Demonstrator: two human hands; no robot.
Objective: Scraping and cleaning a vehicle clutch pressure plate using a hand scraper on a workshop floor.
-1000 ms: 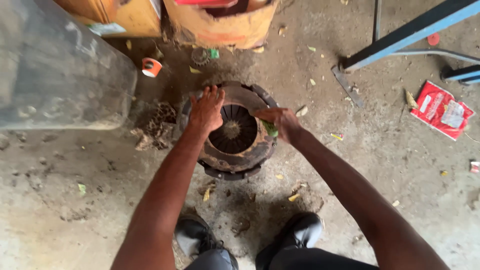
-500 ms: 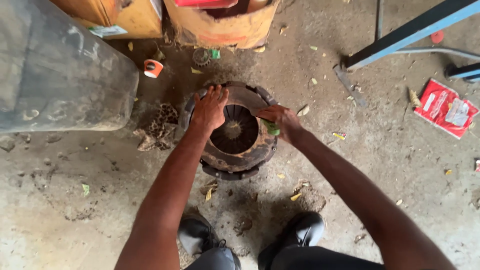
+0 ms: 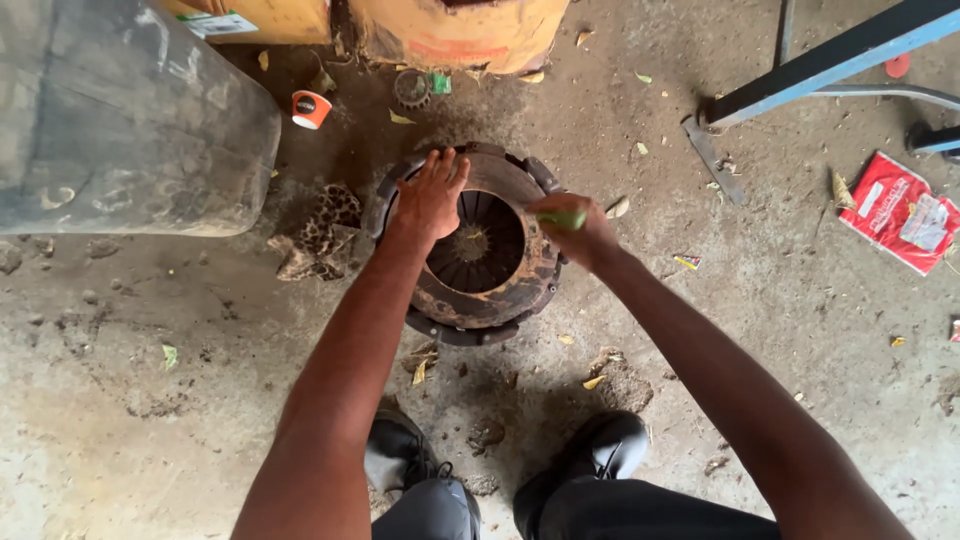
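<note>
Two hands work a rusty clutch plate (image 3: 480, 290): left hand (image 3: 432, 195) flat on it, right hand (image 3: 572, 228) clenching a green tool (image 3: 562, 219); red packet (image 3: 897, 210) lies far right.

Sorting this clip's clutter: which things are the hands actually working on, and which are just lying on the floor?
In hand:
- rusty round clutch plate, left hand pressing on it
- small green object held in right hand

Lying about:
- orange cup
- red packet
- patterned rag
- small gear
- grey container

Bare floor (image 3: 800, 330) right of clutch plate (image 3: 480, 300); grey drum (image 3: 120, 120) crowds left.
</note>
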